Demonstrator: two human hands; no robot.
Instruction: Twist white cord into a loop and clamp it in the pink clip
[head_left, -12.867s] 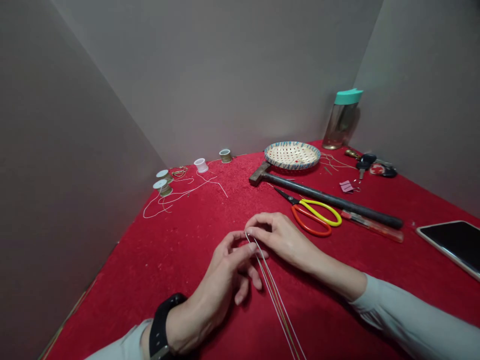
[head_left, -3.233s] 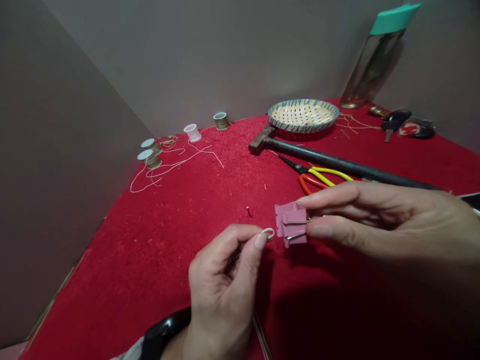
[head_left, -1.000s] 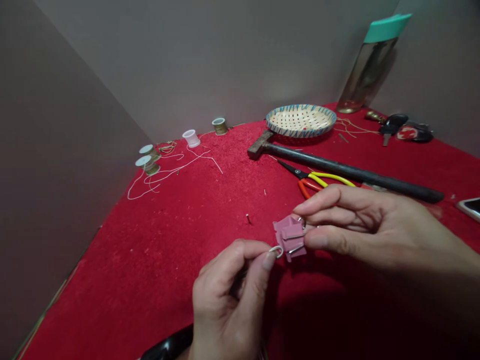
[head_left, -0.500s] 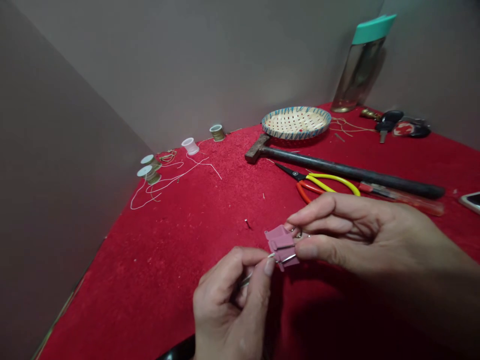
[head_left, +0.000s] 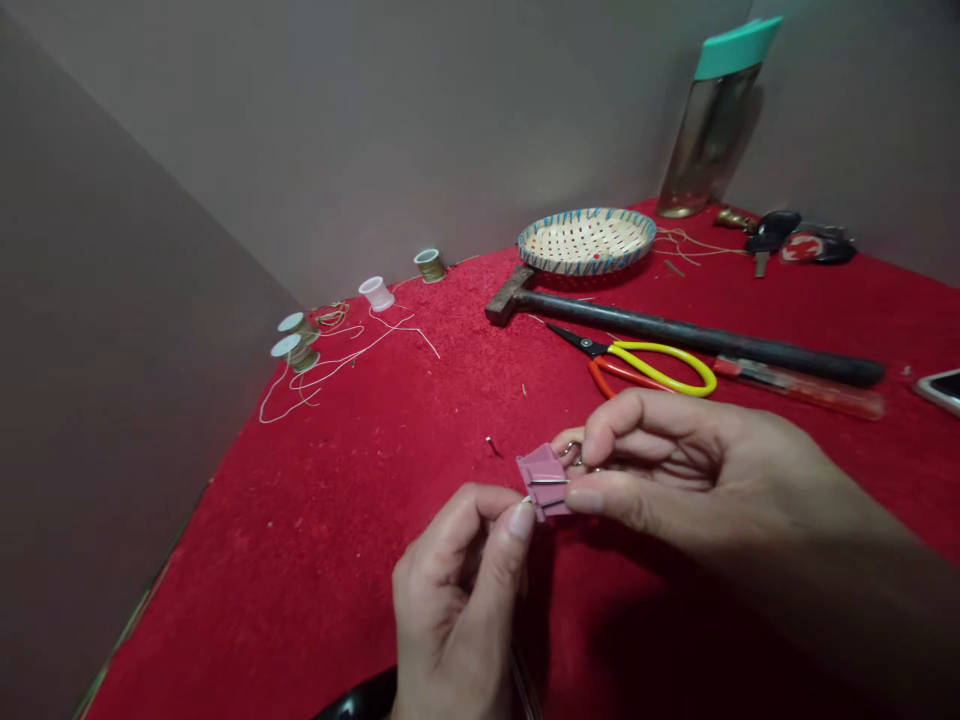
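Note:
A pink binder clip (head_left: 546,470) with silver wire handles is held above the red cloth, between my two hands. My right hand (head_left: 667,465) is closed, with its thumb and fingers on the clip's right side and wire handles. On the clip's left edge, my left hand (head_left: 469,570) pinches a short pale cord end (head_left: 527,501) between thumb and forefinger. Pale strands (head_left: 525,680) hang below that hand; whether they belong to the same cord is hidden. A small nail (head_left: 492,446) lies on the cloth just beyond the clip.
Yellow-and-red scissors (head_left: 660,362), a hammer (head_left: 675,325) and a clear red-tipped tool (head_left: 799,385) lie beyond my right hand. Behind them are a woven basket (head_left: 585,240), a bottle (head_left: 709,140) and keys (head_left: 772,235). Thread spools (head_left: 375,293) stand along the wall, with a phone (head_left: 941,388) far right.
The binder clip and my right hand have shifted slightly left and up. The clip has turned a little, and my left fingertips remain at its left edge. The view has tilted slightly.

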